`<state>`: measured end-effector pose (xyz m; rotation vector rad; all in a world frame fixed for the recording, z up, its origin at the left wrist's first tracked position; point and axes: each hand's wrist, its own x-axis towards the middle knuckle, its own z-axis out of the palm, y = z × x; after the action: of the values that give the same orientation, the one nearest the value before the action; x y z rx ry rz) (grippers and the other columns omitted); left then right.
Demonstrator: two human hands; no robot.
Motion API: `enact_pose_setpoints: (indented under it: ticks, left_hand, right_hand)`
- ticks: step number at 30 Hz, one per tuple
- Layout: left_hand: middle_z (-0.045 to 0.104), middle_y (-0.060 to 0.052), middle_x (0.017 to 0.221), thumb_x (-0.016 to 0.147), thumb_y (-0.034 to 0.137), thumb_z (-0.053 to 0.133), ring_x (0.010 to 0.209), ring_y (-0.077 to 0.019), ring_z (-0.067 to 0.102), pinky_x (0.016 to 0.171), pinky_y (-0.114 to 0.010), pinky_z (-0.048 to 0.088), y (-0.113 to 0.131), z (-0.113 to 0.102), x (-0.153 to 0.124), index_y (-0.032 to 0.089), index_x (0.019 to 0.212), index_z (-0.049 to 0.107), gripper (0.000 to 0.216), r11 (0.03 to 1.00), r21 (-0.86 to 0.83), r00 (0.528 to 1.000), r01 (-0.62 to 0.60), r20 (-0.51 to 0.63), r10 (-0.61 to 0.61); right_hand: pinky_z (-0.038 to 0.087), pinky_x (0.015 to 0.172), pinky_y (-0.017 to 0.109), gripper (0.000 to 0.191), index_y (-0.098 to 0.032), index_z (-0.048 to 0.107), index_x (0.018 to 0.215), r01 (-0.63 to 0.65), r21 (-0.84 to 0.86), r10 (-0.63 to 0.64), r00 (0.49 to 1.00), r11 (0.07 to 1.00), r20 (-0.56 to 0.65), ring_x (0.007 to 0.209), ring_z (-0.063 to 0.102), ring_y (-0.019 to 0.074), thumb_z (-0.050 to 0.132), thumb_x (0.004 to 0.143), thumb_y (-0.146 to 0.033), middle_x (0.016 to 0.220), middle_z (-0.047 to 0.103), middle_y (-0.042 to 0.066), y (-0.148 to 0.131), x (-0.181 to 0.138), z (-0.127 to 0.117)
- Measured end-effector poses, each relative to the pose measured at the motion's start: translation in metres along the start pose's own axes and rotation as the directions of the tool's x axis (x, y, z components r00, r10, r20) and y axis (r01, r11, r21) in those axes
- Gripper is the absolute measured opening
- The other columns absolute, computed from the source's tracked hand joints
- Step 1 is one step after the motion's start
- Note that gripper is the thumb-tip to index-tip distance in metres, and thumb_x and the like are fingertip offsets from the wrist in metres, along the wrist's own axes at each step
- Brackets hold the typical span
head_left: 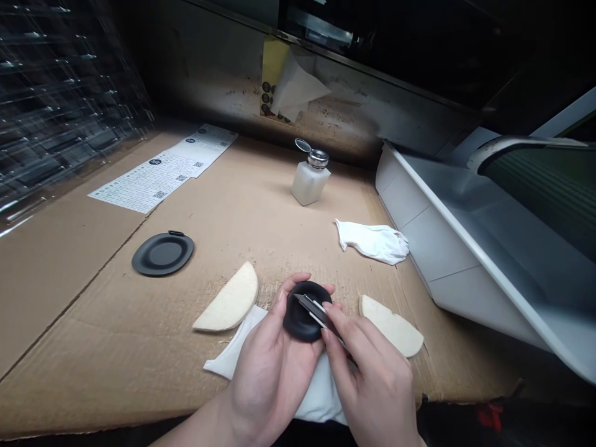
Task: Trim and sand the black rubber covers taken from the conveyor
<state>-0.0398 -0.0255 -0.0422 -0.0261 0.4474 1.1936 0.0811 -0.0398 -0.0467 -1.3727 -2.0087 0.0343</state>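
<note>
My left hand [270,366] is wrapped round a small round black disc [300,320], held just above the cardboard near the front edge. My right hand [372,379] pinches a thin flat metal blade [314,308], whose tip rests on the disc's face. Both hands are over a white cloth [233,357] lying under them. A cream half-round pad [230,299] lies just left of the hands and another cream pad [393,326] just right.
A second black disc [162,253] lies to the left on the cardboard sheet [93,323]. Further back stand a white dispenser bottle [310,177] with its lid open, a white glove [375,241] and printed label sheets [162,169]. A grey conveyor housing [465,248] lines the right side.
</note>
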Motion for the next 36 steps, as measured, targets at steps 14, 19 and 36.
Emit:
enact_pose_setpoints:
  ticks: [14,19,36]
  left_hand:
    - [0.062,-0.008,0.100,0.088,0.037,0.039,0.098,-0.0232,0.059,0.096,-0.038,0.036,0.001,0.004,0.002,0.024,0.104,0.052,0.024,1.000,-0.010,1.000,0.026,0.004,-0.026]
    - [0.062,-0.008,0.100,0.089,0.037,0.038,0.098,-0.0237,0.059,0.094,-0.038,0.037,0.000,0.004,0.001,0.024,0.105,0.052,0.025,1.000,-0.008,1.000,0.027,0.007,-0.027]
    - [0.060,-0.025,0.114,0.086,0.039,0.043,0.118,-0.0354,0.046,0.102,-0.046,0.030,0.005,0.008,-0.002,0.003,0.100,0.063,0.044,0.994,0.051,0.995,0.100,-0.015,-0.100]
  right_hand:
    - [0.050,0.064,0.025,0.026,-0.017,0.063,0.106,0.032,0.006,-0.032,0.999,0.999,0.011,0.071,0.061,0.0137,0.054,0.081,-0.013,0.080,0.064,0.005,0.002,0.000,-0.005]
    - [0.050,0.065,0.024,0.026,-0.017,0.064,0.105,0.048,0.007,-0.049,0.999,0.999,0.024,0.069,0.061,0.0135,0.054,0.081,-0.014,0.079,0.064,0.005,0.000,0.001,-0.005]
    - [0.047,0.089,0.036,0.030,-0.019,0.059,0.108,-0.076,-0.321,0.110,0.990,0.944,0.088,0.101,0.056,0.0204,0.040,0.089,-0.031,0.107,0.062,0.007,0.111,0.002,-0.047]
